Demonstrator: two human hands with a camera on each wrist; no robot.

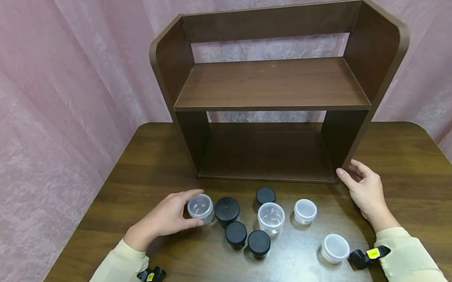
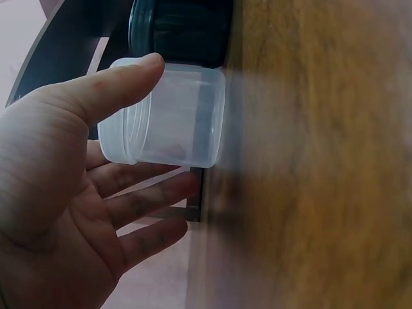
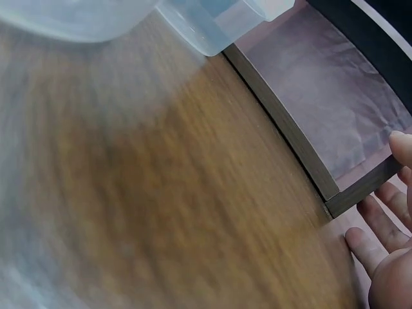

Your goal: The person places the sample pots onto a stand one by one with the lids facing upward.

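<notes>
At the left of the jar group my left hand (image 1: 169,212) holds a small clear plastic jar (image 1: 201,208) with a translucent lid. In the left wrist view the thumb (image 2: 132,84) lies against the lid's side, fingers around the far side; the jar stands upright on the table. My right hand (image 1: 367,190) grips the lower front corner of the brown wooden shelf (image 1: 276,85), with thumb on the inner side and fingers outside the side panel. Beside the left jar stands a larger black-lidded jar (image 1: 227,210).
Two more black-lidded jars (image 1: 236,234) (image 1: 258,243) stand in front, and another (image 1: 266,196) behind a clear jar (image 1: 271,217). Small white-lidded jars (image 1: 305,211) (image 1: 334,248) stand to the right. The wooden table (image 1: 200,271) backs onto a pink curtain (image 1: 44,88).
</notes>
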